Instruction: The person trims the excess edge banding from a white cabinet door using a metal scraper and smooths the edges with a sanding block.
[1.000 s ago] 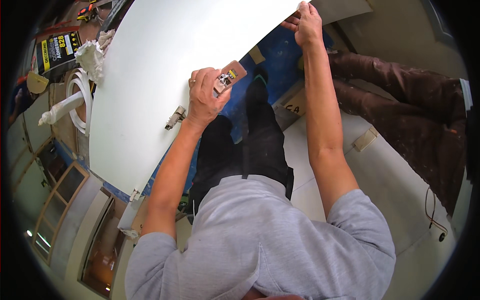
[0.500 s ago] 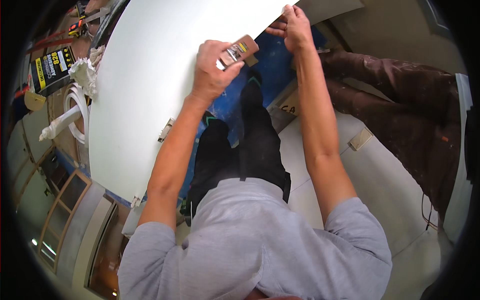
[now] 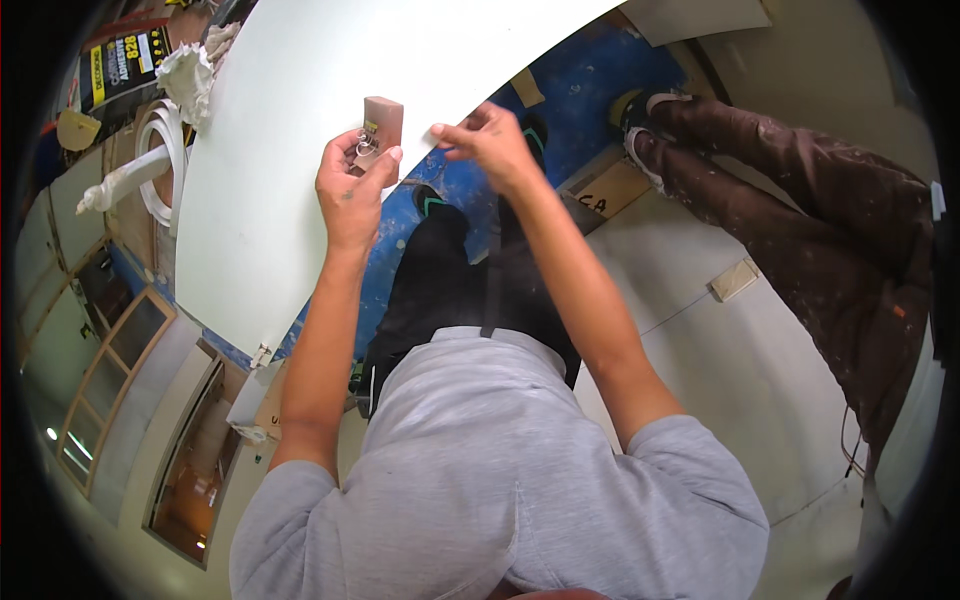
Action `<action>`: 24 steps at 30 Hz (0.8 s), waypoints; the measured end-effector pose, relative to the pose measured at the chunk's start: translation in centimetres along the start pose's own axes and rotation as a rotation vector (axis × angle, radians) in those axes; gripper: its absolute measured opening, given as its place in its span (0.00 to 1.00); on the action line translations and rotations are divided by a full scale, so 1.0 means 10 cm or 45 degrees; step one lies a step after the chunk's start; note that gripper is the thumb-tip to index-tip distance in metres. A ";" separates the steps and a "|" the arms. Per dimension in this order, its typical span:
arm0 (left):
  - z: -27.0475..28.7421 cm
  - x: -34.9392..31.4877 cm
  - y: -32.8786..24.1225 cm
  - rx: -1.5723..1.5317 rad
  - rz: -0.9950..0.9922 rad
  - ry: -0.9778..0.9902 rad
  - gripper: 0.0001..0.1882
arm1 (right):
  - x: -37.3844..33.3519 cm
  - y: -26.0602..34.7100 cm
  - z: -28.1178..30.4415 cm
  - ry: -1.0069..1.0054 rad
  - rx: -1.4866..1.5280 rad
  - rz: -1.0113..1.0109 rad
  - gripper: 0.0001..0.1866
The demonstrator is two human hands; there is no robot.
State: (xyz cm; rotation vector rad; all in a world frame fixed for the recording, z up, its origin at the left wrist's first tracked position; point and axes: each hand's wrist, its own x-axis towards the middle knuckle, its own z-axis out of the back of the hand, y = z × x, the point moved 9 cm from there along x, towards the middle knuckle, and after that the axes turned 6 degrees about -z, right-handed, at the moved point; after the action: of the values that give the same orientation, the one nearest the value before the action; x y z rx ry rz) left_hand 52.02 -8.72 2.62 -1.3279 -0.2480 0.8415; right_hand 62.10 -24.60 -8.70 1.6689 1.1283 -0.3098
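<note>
My left hand (image 3: 352,185) grips a small brown rectangular block (image 3: 384,121) with a bit of metal hardware on it, held up against a large white panel (image 3: 290,130). My right hand (image 3: 488,140) hovers just right of the block at the panel's edge, fingertips pinched together; whether something small is between them I cannot tell. Below the hands show my dark trousers and grey shirt.
Another person's legs in brown trousers (image 3: 830,220) and shoes (image 3: 640,110) stand at the right. A blue sheet (image 3: 590,80) lies on the pale floor. Coiled white tubing (image 3: 160,140), a crumpled rag and a yellow-black box sit at the upper left. Wooden cabinet frames (image 3: 110,370) at the left.
Both hands have come down from the panel's upper edge. My left hand brought the brown block lower and nearer; my right hand let go of the panel edge and moved beside the block.
</note>
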 end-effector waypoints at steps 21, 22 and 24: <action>-0.93 -0.14 -0.49 0.908 -1.212 0.332 0.31 | 0.43 2.41 1.92 -0.775 0.147 0.671 0.35; -0.97 -0.13 -0.51 0.911 -1.219 0.330 0.31 | 0.41 2.61 1.98 -0.834 0.089 0.705 0.36; -1.05 -0.10 -0.53 0.915 -1.234 0.333 0.30 | 0.53 2.97 2.28 -0.953 -0.158 0.862 0.35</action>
State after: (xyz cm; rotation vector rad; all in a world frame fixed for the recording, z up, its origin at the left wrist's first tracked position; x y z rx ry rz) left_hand 59.77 -17.27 4.97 -0.4992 -0.3013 -0.0926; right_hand 95.56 -41.47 -3.75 1.5190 0.0129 -0.3662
